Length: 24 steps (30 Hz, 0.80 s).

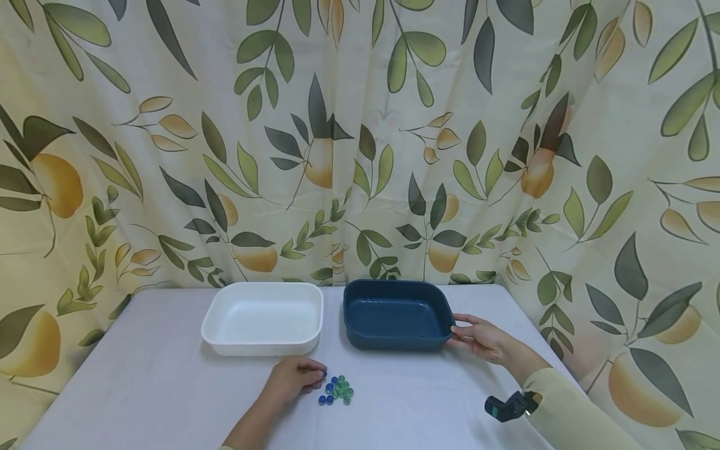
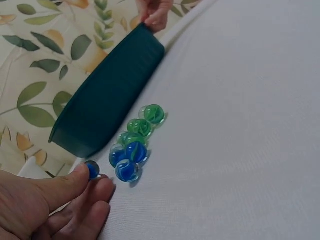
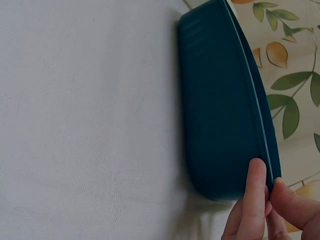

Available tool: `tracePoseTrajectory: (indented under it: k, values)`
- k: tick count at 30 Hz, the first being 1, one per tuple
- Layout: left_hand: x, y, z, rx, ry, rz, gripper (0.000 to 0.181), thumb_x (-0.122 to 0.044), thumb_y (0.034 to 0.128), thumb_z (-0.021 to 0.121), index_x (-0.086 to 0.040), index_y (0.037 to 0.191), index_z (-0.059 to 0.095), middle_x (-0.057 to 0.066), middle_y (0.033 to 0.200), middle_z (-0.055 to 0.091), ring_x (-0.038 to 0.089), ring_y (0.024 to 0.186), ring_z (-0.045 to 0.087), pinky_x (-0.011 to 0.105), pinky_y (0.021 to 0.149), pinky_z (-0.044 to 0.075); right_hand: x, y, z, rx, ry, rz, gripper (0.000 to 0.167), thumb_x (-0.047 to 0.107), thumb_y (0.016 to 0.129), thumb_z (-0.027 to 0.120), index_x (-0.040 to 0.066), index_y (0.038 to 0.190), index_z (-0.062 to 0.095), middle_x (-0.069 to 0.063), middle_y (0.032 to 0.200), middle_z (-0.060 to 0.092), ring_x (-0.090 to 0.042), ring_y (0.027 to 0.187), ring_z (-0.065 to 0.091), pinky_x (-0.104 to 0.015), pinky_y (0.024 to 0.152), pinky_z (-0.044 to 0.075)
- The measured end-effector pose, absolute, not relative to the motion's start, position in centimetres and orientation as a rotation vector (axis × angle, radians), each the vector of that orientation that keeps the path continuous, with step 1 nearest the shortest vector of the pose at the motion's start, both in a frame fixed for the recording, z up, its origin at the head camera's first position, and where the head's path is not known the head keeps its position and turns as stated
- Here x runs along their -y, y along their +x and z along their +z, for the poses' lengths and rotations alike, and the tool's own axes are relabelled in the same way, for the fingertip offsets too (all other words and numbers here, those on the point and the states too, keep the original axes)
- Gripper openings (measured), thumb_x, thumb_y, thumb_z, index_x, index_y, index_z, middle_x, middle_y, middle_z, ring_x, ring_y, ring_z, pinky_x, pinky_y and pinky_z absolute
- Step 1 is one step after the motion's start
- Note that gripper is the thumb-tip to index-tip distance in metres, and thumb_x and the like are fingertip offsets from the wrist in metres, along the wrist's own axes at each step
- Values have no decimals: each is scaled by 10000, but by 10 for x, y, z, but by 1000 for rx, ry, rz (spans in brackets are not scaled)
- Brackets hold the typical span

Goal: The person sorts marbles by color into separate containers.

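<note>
Marble [image 2: 93, 170], slick blue glass, could slip my pinching left hand [image 1: 294, 379]. My right hand [image 1: 482, 337] pinches the dark-blue rectangular plastic tray [image 1: 394, 342].

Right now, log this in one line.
left hand: pinches blue marble; right hand: grips blue tray; other marbles: on table; white tray: left of blue tray

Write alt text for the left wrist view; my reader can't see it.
The left hand pinches a blue marble beside clustered green and blue marbles on white cloth. Beyond, the right hand grips a dark teal tray.
</note>
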State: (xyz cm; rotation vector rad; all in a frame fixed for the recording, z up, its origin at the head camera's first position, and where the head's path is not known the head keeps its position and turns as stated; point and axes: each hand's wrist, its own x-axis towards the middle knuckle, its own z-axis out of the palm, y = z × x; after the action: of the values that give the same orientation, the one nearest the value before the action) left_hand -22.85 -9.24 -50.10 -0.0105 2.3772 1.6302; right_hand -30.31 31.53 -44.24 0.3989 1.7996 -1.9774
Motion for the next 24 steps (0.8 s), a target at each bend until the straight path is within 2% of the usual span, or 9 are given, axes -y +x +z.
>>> tracePoseTrajectory:
  k: [9, 18, 24]
  values:
    - [98, -231, -501, -2226, -36, 1747, 218, -59, 911, 664, 38, 1103, 698, 122, 935, 747, 188, 827, 730, 303, 718, 608, -316, -304, -443, -1788, 396, -1986, 666, -44, 989, 500, 8, 1550, 145, -257, 1321, 496, -211, 923, 698, -336, 922, 553]
    - [90, -236, -498, -2162, -123, 1837, 269, -78, 886, 708, 53, 1120, 694, 146, 959, 746, 190, 825, 732, 320, 737, 610, -315, -302, -442, -1784, 396, -1988, 690, -29, 985, 522, 17, 1555, 136, -265, 1367, 466, -215, 949, 699, -326, 936, 545]
    - [81, -240, -493, -2154, -120, 1849, 278, -99, 894, 705, 50, 1128, 695, 132, 951, 748, 170, 814, 731, 292, 727, 607, -316, -303, -443, -1781, 397, -1989, 691, -25, 985, 524, 23, 1556, 138, -287, 1417, 422, -227, 977, 697, -321, 936, 544]
